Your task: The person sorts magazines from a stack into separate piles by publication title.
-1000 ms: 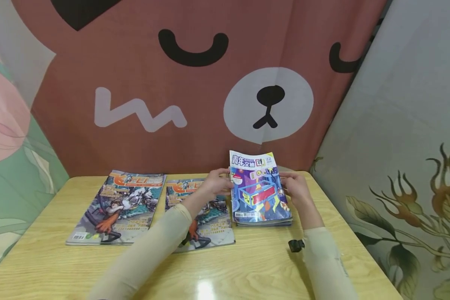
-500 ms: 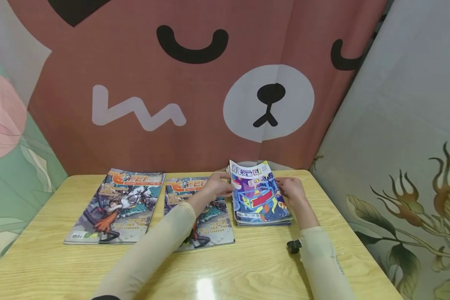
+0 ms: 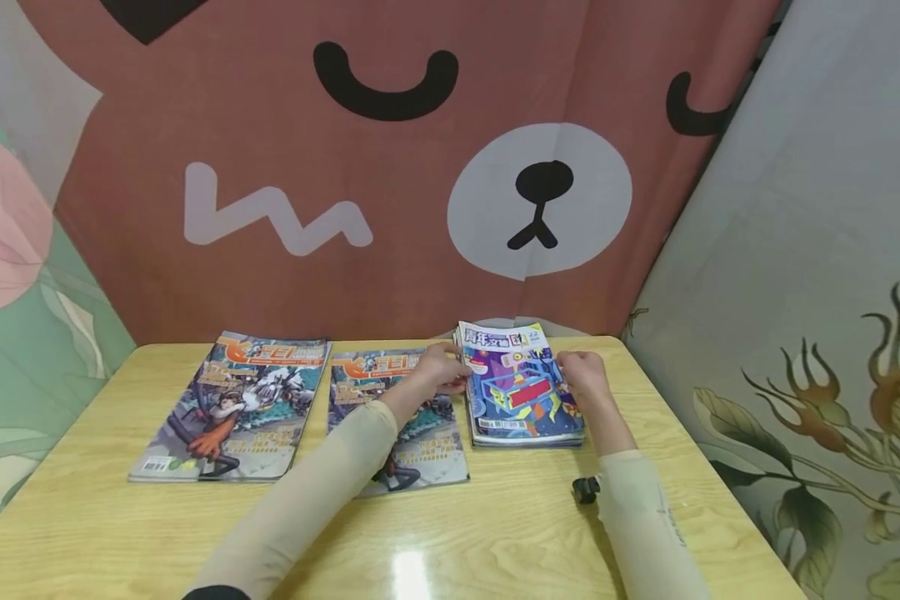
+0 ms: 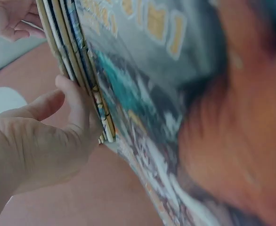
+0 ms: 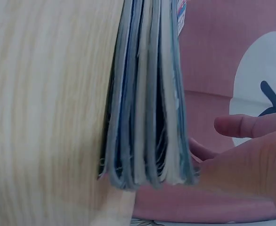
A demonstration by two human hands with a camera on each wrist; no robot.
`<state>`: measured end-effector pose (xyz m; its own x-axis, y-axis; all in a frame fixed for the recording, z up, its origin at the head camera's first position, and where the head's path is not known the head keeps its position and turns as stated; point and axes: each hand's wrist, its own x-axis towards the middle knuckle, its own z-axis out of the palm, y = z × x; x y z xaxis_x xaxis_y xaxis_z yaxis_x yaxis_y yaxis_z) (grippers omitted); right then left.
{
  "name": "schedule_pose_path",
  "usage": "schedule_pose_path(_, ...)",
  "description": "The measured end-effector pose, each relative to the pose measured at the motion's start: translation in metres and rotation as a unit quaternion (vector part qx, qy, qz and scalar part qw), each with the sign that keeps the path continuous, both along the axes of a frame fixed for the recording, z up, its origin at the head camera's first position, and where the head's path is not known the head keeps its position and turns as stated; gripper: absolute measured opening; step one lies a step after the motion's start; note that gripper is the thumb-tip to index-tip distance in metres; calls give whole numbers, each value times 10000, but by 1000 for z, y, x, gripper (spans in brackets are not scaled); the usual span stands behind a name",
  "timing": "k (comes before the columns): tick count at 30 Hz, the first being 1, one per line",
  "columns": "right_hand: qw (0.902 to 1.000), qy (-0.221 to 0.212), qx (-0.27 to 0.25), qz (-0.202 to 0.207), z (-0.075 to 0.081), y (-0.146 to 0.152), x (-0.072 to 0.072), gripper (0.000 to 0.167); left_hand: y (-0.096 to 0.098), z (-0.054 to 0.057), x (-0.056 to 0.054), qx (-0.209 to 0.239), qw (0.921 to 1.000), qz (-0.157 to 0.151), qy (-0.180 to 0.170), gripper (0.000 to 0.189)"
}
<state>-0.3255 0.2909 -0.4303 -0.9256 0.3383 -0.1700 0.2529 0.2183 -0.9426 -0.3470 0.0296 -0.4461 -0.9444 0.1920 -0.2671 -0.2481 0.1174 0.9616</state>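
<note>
A stack of several magazines (image 3: 521, 392), topped by a purple and blue cover, lies at the right of the table. My left hand (image 3: 438, 369) is at the stack's left side; in the left wrist view its fingertips are right at the layered edges. My right hand (image 3: 587, 379) touches the opposite side near the upper corner. The right wrist view shows the stacked edges (image 5: 147, 94), slightly fanned, with my right thumb (image 5: 241, 126) extended apart from them. Under my left forearm lies a grey magazine with an orange title (image 3: 427, 442), partly covered by the arm.
Another magazine with the same orange-titled cover (image 3: 247, 408) lies at the left of the wooden table (image 3: 495, 533). A curtain with a bear face (image 3: 390, 292) hangs right behind the table's far edge. A flowered grey curtain (image 3: 765, 333) borders the right side.
The top purple magazine, raised and set slightly off at first, has come down and lies nearly flush on the stack. Both hands have stayed at the stack's sides.
</note>
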Motion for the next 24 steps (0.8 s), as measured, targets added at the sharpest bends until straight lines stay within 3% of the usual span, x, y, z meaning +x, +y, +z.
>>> schedule_pose_path(6, 9985, 128, 461, 268, 13, -12, 0, 51, -19, 11, 2, 63, 9997, -207, 75, 43)
schedule_pose_path(10, 9958, 378, 619, 551, 21, -25, 5, 51, -36, 17, 7, -14, 9995, -110, 307, 41)
schedule_pose_path(17, 9902, 843, -336, 1066, 29, -51, 12, 42, -68, 24, 22, -466, 9974, 173, 513, 33)
schedule_pose_path(24, 9852, 932, -417, 1377, 33, -79, 20, 34, -102, 26, 43, -879, 9937, 300, 626, 33)
